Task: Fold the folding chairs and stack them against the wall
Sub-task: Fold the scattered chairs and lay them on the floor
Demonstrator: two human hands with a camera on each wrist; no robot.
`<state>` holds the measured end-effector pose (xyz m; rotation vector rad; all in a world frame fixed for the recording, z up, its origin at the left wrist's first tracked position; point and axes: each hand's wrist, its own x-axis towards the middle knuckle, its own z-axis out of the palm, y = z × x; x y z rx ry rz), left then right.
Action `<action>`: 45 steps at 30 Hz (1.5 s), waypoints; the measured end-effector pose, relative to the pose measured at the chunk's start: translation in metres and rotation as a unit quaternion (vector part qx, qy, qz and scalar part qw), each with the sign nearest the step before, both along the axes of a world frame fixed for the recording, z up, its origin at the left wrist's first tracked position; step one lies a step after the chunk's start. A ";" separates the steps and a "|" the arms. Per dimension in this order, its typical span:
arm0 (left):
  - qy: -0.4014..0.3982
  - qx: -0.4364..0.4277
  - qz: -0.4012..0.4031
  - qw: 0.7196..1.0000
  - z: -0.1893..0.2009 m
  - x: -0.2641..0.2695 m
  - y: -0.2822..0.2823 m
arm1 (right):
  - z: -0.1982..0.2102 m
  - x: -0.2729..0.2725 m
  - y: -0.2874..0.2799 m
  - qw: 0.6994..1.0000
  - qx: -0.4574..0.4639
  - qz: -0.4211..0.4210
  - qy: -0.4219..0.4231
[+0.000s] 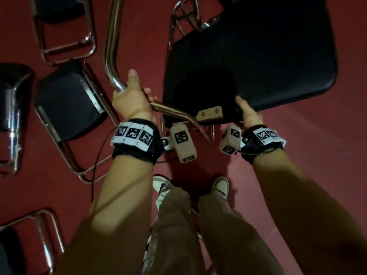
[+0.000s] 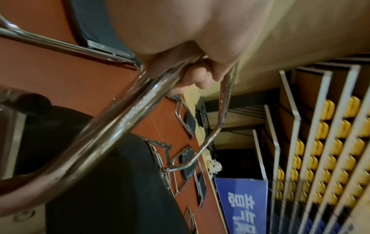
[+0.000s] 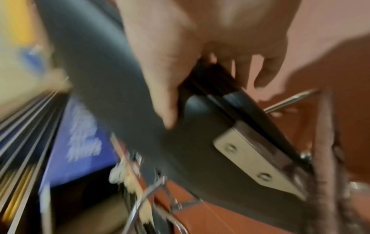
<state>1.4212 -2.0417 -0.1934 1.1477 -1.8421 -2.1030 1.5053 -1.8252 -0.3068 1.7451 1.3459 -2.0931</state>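
A folding chair with a black padded seat (image 1: 258,62) and a chrome tube frame (image 1: 112,46) stands in front of me on the red floor. My left hand (image 1: 131,94) grips the bent top of the chrome frame; in the left wrist view the fingers (image 2: 192,76) curl round the tube (image 2: 120,123). My right hand (image 1: 248,114) pinches the near edge of the seat, thumb on top. In the blurred right wrist view the thumb (image 3: 164,88) lies on the seat (image 3: 120,88) and the other fingers (image 3: 266,68) wrap under its edge, near a metal bracket (image 3: 256,161).
Other black-and-chrome folding chairs stand to the left (image 1: 73,100), far left (image 1: 12,116), upper left (image 1: 63,26) and lower left (image 1: 23,245). My feet (image 1: 219,187) are just behind the held chair. More chairs (image 2: 188,159), a blue sign (image 2: 244,204) and a wall with yellow seats (image 2: 330,142) lie ahead.
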 end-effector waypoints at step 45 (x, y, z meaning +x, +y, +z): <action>0.077 0.115 -0.242 0.960 0.049 0.024 0.117 | 0.042 0.020 0.049 0.980 0.159 0.058 0.105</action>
